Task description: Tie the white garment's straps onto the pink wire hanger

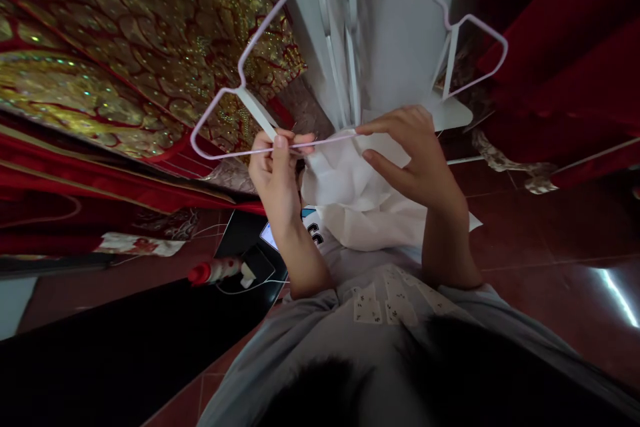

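My left hand [277, 170] is closed around the bottom bar of a pale pink wire hanger [350, 40], which is held up in front of me. My right hand [410, 150] pinches the same bar a little farther right, thumb and forefinger pressed on it where a white cloth [350, 197] hangs from the bar. The cloth droops down between my forearms onto my lap.
A gold and red embroidered garment [115, 47] fills the upper left. Red velvet fabric [575, 47] hangs at the right. A white stand [400, 47] rises behind the hanger. A phone on a cable [255, 267] and a red-capped object [210, 272] lie on a dark surface over a red tiled floor [550, 240].
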Tool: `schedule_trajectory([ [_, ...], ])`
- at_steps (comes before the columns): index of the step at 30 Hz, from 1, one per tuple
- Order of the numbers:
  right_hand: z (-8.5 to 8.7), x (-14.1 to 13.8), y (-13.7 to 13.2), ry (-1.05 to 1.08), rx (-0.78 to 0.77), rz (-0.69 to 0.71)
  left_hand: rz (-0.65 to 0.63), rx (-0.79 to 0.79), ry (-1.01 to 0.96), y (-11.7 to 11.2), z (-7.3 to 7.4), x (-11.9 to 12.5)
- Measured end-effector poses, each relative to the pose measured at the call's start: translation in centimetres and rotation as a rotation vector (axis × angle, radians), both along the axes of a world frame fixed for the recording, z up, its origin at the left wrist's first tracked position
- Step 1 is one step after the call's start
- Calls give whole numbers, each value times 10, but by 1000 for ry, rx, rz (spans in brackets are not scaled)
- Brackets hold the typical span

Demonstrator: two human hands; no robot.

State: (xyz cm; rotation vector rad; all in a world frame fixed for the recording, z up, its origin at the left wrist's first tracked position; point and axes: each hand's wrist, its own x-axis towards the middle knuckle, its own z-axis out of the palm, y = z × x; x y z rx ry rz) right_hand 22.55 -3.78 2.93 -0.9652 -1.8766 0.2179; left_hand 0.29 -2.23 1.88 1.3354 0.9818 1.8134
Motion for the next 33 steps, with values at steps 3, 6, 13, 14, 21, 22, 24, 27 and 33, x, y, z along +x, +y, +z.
schedule_trajectory([
  [3,2,2,1,-3,6,6,-79,3,217,-10,6,-20],
  [6,1,3,1,-6,2,14,-108,-5,353,-22,11,-36],
  [13,-2,0,2,6,8,5,41,59,97,-34,38,-28],
  [14,-2,-1,2,12,23,6,42,64,28,-32,45,-25],
  [21,-2,2,2,-16,-12,43,14,107,-293,-12,82,-40],
  [22,-3,2,2,-18,-17,39,110,138,-329,-11,81,-42],
  [24,-4,2,2,-15,-18,28,341,202,-358,-12,73,-43],
  [27,-7,1,4,-6,-16,37,573,132,-246,-14,55,-40],
  [33,-4,-10,1,27,-17,75,47,-166,-177,-19,32,-6],
])
